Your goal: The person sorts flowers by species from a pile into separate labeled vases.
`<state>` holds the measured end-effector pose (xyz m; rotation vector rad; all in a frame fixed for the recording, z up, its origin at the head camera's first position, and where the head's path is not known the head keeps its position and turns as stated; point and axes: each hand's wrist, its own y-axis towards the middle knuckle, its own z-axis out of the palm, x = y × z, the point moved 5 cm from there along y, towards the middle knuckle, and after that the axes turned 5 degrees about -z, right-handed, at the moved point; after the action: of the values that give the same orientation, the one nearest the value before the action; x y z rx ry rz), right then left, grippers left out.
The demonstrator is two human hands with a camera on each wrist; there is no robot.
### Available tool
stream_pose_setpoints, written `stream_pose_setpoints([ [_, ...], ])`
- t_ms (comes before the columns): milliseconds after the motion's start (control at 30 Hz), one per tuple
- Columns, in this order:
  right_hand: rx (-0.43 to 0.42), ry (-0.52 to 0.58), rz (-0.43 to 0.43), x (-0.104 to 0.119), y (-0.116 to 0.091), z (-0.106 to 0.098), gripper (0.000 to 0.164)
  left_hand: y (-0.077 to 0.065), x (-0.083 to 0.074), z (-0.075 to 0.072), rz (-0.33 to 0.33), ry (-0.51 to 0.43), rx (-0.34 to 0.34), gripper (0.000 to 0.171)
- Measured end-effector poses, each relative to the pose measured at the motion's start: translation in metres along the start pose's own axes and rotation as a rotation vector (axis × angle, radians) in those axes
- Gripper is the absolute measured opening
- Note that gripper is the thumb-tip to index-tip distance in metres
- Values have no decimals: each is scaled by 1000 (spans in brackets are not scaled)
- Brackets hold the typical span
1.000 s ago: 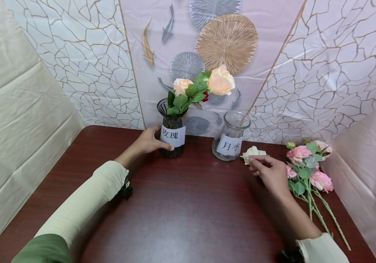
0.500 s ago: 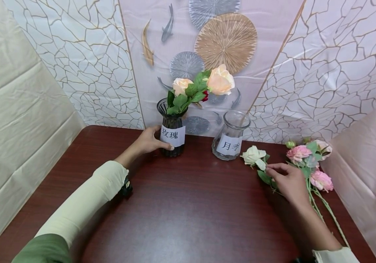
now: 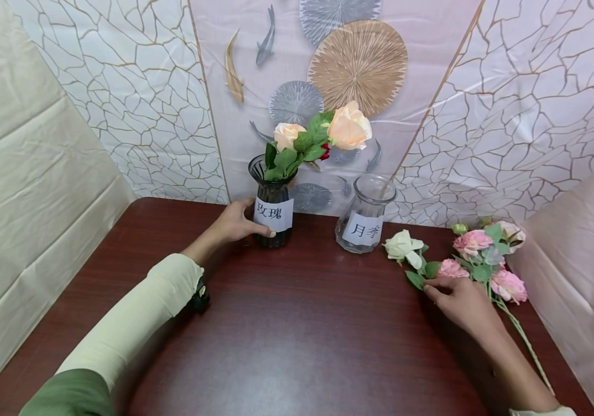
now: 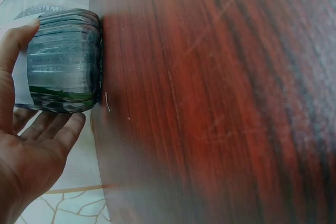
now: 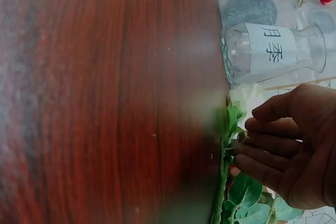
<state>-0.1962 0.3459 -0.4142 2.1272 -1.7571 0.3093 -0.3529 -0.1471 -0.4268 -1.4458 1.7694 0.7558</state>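
Observation:
My left hand (image 3: 234, 222) grips the dark ribbed glass vase (image 3: 274, 238) low down, thumb across its front label, fingers around the far side; the left wrist view shows this grip on the vase (image 4: 63, 66). Two peach roses (image 3: 349, 126), green leaves and a bit of red flower stand in that vase. At the right, my right hand (image 3: 458, 303) is over the stem of a white rose (image 3: 403, 247) lying on the table. In the right wrist view its fingers (image 5: 262, 148) are loosely bent, thumb apart from them, fingertips right at the green stem and leaves (image 5: 231, 121).
A clear glass vase (image 3: 362, 222) with a paper label and no flowers stands right of the dark vase. Pink flowers (image 3: 507, 286) on long stems lie at the right of the brown table (image 3: 276, 346). A patterned cloth (image 3: 156, 104) hangs behind.
My right hand has moved from the white rose's head, right and toward me, down along its stem; the bloom is now uncovered. My left hand keeps its grip on the dark vase.

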Motion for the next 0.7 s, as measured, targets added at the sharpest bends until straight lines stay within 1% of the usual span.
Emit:
stream_pose_setpoints([
  [167,58,-10,-43,6,1,9,32,1,0,0,-2,0,-3,87],
  [333,91,18,-67,14,9,19,39,1,0,-1,-5,2,-6,87],
  [500,100,54,-62,22,20,28,48,0,0,-1,-12,6,-8,88],
  [700,108,91,-34,31,35,39,58,0,1,-1,-16,3,-5,90],
])
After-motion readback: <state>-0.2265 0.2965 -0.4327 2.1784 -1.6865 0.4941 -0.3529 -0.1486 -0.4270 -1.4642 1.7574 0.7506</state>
